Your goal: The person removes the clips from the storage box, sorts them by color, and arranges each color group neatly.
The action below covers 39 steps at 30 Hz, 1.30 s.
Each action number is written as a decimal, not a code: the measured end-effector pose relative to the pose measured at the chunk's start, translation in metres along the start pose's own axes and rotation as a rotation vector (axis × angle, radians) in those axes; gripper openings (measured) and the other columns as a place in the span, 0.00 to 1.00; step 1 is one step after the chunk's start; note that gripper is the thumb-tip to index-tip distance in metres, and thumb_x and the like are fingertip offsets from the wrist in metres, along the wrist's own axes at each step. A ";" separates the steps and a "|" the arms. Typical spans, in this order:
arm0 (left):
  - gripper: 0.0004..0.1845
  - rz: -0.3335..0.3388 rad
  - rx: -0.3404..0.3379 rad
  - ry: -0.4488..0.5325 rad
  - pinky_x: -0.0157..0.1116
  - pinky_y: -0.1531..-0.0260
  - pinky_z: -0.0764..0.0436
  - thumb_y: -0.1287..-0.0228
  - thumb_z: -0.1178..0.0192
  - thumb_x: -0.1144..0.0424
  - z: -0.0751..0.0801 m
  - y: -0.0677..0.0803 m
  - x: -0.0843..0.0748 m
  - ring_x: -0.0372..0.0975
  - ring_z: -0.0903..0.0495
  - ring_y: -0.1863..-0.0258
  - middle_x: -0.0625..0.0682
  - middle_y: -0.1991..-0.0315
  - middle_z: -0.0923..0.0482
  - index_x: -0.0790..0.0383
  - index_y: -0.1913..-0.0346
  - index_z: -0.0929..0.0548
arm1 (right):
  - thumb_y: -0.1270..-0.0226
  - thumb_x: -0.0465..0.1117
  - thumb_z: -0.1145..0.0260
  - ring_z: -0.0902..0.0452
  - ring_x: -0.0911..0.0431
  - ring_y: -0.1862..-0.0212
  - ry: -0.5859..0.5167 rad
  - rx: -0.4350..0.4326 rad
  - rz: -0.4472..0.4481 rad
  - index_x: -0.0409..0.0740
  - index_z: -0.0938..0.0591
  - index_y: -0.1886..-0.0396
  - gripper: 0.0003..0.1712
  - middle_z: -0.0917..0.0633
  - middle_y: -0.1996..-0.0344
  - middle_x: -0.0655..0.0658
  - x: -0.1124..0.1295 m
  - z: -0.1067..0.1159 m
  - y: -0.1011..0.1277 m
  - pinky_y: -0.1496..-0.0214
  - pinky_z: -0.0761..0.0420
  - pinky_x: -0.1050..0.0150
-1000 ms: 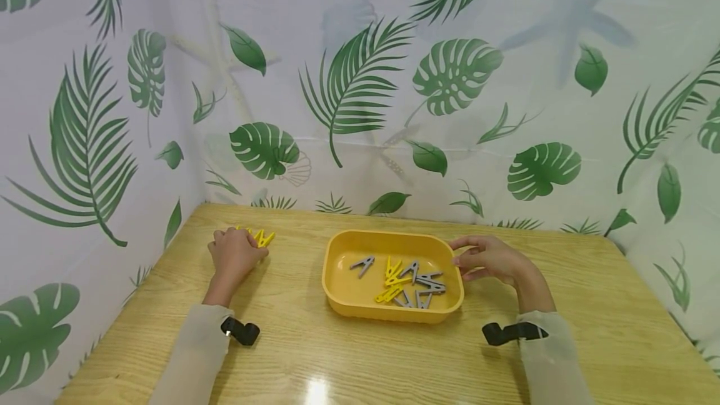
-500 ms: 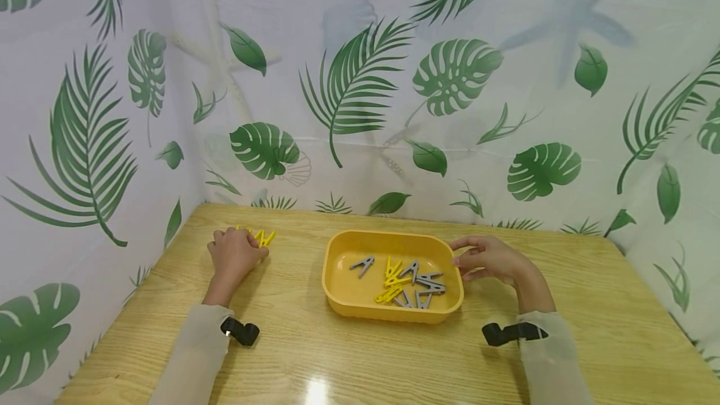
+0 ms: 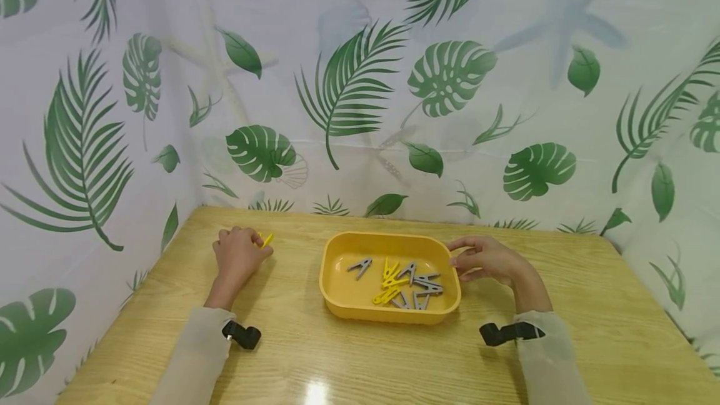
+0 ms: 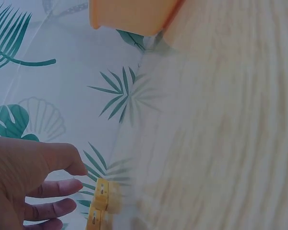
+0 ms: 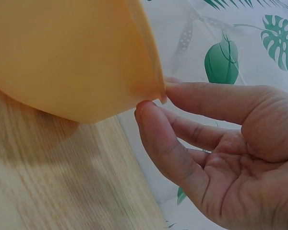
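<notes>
At the table's back left, my left hand (image 3: 239,258) is beside yellow clothespins (image 3: 265,240), partly hidden behind it in the head view. In the left wrist view, the fingers (image 4: 62,187) are spread and a gap shows between them and the clothespins (image 4: 99,203). A yellow plastic tub (image 3: 388,312) sits at the table's middle. My right hand (image 3: 495,261) holds its right rim between thumb and finger, as the right wrist view shows. Inside the tub lie several grey clothespins (image 3: 429,288) and yellow clothespins (image 3: 387,295), the yellow ones bunched together.
The wooden table (image 3: 337,361) runs back to a leaf-printed cloth (image 3: 360,180), which also covers the left and right sides. A black camera strap (image 3: 242,334) is on the left wrist, and another black strap (image 3: 513,332) is on the right.
My left hand has shifted slightly right and now covers more of the yellow clothespins. The head view has turned a little. My right hand stays at the tub's rim.
</notes>
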<state>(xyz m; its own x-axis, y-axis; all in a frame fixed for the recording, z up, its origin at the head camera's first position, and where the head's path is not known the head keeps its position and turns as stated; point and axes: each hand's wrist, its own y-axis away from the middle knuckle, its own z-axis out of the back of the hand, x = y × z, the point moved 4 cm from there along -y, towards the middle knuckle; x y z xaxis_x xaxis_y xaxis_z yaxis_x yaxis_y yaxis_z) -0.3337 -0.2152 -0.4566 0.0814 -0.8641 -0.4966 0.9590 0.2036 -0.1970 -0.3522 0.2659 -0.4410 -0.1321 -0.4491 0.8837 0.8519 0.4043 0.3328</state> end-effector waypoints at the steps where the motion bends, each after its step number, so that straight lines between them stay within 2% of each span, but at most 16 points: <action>1: 0.11 -0.013 -0.005 0.002 0.60 0.47 0.35 0.40 0.31 0.56 0.001 0.001 -0.002 0.60 0.30 0.51 0.64 0.58 0.21 0.62 0.68 0.16 | 0.28 0.40 0.33 0.14 0.55 0.59 0.000 0.001 0.001 0.30 0.31 0.30 0.33 0.12 0.59 0.46 0.000 0.000 0.000 0.50 0.13 0.55; 7: 0.11 -0.094 -0.028 0.036 0.61 0.45 0.35 0.40 0.30 0.57 0.007 0.005 -0.021 0.61 0.29 0.49 0.63 0.58 0.20 0.63 0.65 0.15 | 0.28 0.40 0.33 0.15 0.55 0.59 -0.002 0.005 0.006 0.30 0.31 0.30 0.33 0.12 0.59 0.45 0.001 0.000 0.000 0.50 0.13 0.54; 13: 0.10 -0.170 -0.005 0.028 0.59 0.46 0.32 0.41 0.32 0.57 0.013 0.009 -0.050 0.58 0.28 0.50 0.60 0.59 0.19 0.61 0.64 0.14 | 0.28 0.40 0.33 0.14 0.54 0.58 0.005 0.008 0.007 0.29 0.31 0.29 0.34 0.12 0.58 0.45 0.002 -0.001 0.000 0.50 0.13 0.55; 21: 0.08 -0.358 0.046 0.000 0.54 0.47 0.30 0.41 0.31 0.57 0.015 0.018 -0.098 0.53 0.28 0.52 0.56 0.58 0.18 0.58 0.66 0.15 | 0.29 0.41 0.32 0.15 0.55 0.58 0.006 0.004 0.006 0.30 0.31 0.30 0.34 0.13 0.58 0.45 0.001 0.000 0.001 0.51 0.13 0.56; 28: 0.08 -0.553 0.121 -0.055 0.52 0.47 0.30 0.39 0.29 0.57 0.004 0.028 -0.131 0.50 0.29 0.52 0.52 0.60 0.22 0.57 0.64 0.14 | 0.29 0.42 0.32 0.15 0.55 0.58 0.004 0.001 -0.006 0.31 0.30 0.30 0.33 0.13 0.58 0.45 0.000 0.001 0.001 0.51 0.13 0.57; 33: 0.07 -0.643 0.155 -0.067 0.52 0.46 0.29 0.39 0.29 0.57 -0.006 0.033 -0.147 0.49 0.29 0.52 0.51 0.62 0.22 0.56 0.64 0.14 | 0.29 0.41 0.32 0.15 0.55 0.58 0.003 -0.004 -0.008 0.31 0.30 0.30 0.33 0.13 0.58 0.46 0.000 0.001 0.001 0.51 0.13 0.56; 39: 0.08 -0.737 0.232 -0.076 0.52 0.47 0.29 0.37 0.30 0.56 -0.020 0.040 -0.161 0.49 0.28 0.52 0.53 0.61 0.21 0.57 0.64 0.14 | 0.28 0.41 0.33 0.15 0.55 0.58 0.009 0.000 0.001 0.30 0.31 0.30 0.33 0.13 0.58 0.45 0.000 0.000 0.001 0.49 0.13 0.54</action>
<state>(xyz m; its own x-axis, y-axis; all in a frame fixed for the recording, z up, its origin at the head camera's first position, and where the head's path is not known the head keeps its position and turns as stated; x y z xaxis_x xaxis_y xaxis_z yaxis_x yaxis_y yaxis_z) -0.3139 -0.0586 -0.4009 -0.5892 -0.7699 -0.2451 0.8043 -0.5302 -0.2682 -0.3512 0.2666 -0.4404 -0.1264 -0.4559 0.8810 0.8519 0.4052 0.3319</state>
